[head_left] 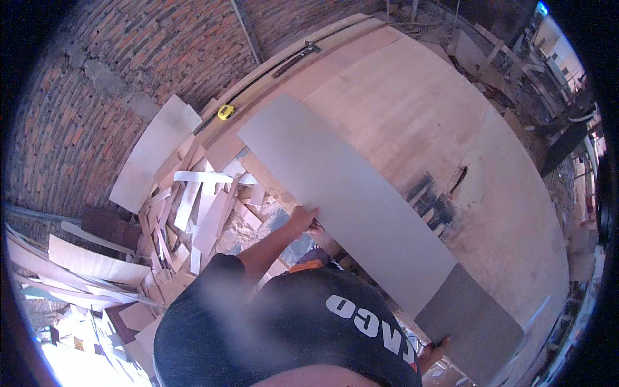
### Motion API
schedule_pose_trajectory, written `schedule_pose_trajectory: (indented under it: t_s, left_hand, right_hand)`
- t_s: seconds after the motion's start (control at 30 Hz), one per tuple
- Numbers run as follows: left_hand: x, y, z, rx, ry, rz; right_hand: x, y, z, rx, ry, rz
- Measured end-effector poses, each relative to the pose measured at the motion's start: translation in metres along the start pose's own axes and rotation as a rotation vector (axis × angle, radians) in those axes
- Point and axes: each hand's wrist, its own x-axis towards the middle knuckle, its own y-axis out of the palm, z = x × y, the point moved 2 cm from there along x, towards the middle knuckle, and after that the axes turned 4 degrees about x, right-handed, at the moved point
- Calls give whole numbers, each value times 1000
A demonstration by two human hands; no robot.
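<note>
A long, light grey panel (342, 187) with rounded far corners lies slantwise over the near edge of a wooden worktable (412, 90). Its near right end is a darker grey section (474, 316); whether this is a separate sheet I cannot tell. My left hand (302, 220) is closed on the panel's near long edge, about halfway along, with some fingers tucked beneath. Farther right, my right hand (433, 353) grips the edge at the dark section, thumb on top and the other fingers mostly hidden.
A yellow tape measure (225, 112) and a dark metal bar clamp (296, 59) lie along the table's far left edge. Offcuts (206, 213) litter the floor at left, below a brick wall (148, 58). A dark slot (458, 180) and blackened patch mark the tabletop.
</note>
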Motion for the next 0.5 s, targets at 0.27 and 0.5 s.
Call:
schedule_pose_trajectory:
  t_s: [0.27, 0.5]
  left_hand:
    - [-20, -52, -57, 1420, 409, -419]
    - [-23, -79, -95, 1769, 952, -149]
  right_hand:
    - [-22, 34, 45, -32, -17, -205]
    - [-62, 75, 69, 244, -17, -172]
